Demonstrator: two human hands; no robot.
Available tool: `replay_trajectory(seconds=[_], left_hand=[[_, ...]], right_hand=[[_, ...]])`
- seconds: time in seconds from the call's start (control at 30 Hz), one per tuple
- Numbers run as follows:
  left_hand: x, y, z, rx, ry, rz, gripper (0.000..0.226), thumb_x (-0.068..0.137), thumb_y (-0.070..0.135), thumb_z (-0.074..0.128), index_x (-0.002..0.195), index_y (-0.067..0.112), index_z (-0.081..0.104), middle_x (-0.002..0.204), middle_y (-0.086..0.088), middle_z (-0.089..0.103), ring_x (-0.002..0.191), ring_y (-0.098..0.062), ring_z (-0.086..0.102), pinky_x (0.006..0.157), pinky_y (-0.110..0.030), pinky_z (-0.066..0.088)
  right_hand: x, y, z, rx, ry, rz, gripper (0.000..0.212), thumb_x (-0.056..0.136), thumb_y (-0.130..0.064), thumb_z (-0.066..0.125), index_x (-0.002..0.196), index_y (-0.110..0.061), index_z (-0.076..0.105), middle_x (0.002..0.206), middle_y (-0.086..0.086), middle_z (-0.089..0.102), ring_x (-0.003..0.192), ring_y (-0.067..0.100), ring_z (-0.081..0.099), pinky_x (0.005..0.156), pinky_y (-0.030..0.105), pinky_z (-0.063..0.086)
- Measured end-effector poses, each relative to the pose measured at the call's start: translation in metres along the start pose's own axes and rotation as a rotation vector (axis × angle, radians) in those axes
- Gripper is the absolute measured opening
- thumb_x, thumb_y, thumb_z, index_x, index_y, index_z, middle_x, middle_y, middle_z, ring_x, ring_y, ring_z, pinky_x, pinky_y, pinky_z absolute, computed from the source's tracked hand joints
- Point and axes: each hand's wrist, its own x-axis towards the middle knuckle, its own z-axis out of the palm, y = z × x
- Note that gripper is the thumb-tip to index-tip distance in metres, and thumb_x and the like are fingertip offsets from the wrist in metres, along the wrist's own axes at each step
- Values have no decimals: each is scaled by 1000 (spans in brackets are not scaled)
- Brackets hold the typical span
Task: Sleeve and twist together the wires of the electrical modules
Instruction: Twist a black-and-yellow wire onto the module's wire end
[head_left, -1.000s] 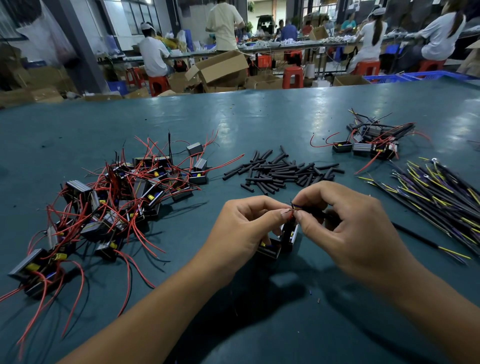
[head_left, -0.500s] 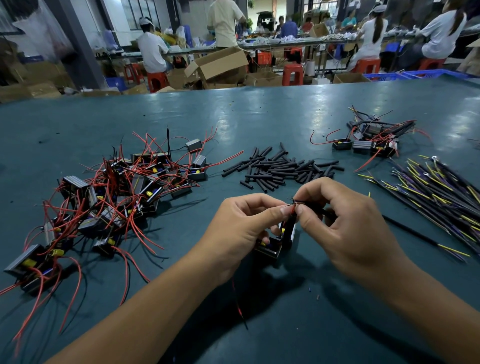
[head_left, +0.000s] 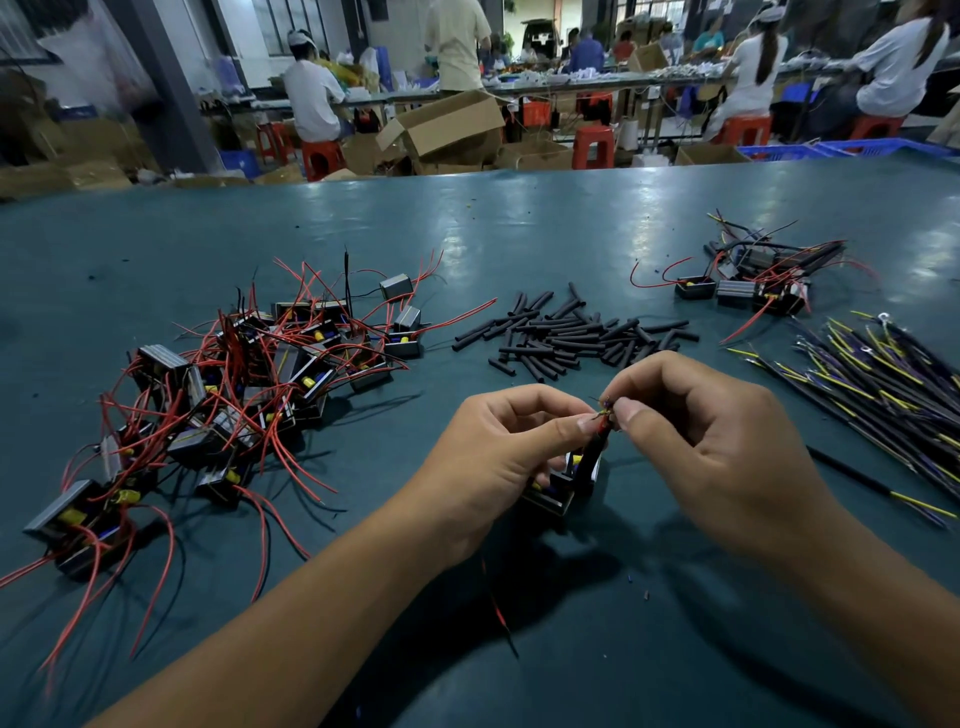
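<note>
From the head view, our left hand (head_left: 498, 457) and right hand (head_left: 727, 457) both pinch the bared wire ends (head_left: 605, 413) between thumb and forefinger, just above the module (head_left: 563, 486). The wires rise nearly upright from the module, midway between both hands.

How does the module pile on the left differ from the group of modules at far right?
The left pile is far bigger and sprawls in a tangle of loose red wires; the right group holds only a few modules, set close together, with dark leads attached. Both lie untouched on the table.
</note>
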Motion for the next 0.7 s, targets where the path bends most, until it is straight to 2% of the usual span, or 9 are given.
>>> replay_trajectory(seconds=[0.2, 0.43, 0.57, 0.63, 0.7], left_hand=[[-1, -2, -2, -28, -10, 4, 9, 73, 29, 79, 77, 22, 76, 60, 9, 63, 53, -3, 51, 53, -15, 40], [1, -3, -3, -72, -9, -3, 9, 71, 25, 80, 75, 18, 77, 62, 4, 65, 54, -6, 53, 53, -16, 41], [1, -1, -5, -66, -11, -4, 12, 73, 22, 84, 79, 14, 79, 73, -4, 70, 62, -11, 58, 57, -19, 46], [0, 3, -9, 71, 34, 104, 9, 78, 21, 78, 83, 14, 79, 77, -5, 72, 67, -12, 62, 61, -22, 49], [0, 8, -14, 297, 69, 285, 9, 83, 24, 77, 88, 16, 78, 81, -3, 75, 72, -11, 64, 65, -22, 51]], right_hand=[[1, 3, -6, 95, -81, 77, 7, 80, -23, 66, 87, -23, 68, 75, -7, 69, 65, 6, 61, 62, 15, 47], [0, 2, -2, -41, -31, -12, 1, 83, -24, 67, 83, -23, 67, 71, -11, 65, 58, 3, 55, 57, 8, 39], [0, 2, -1, -78, -3, -21, 2, 83, -23, 66, 84, -23, 67, 73, -12, 65, 60, 4, 57, 57, 8, 38], [0, 2, -1, -87, 7, -16, 1, 83, -23, 66, 84, -24, 67, 75, -12, 65, 61, 6, 57, 57, 9, 39], [0, 2, -1, -86, 7, -16, 5, 86, -20, 70, 85, -24, 67, 76, -13, 66, 64, 5, 59, 59, 9, 40]])
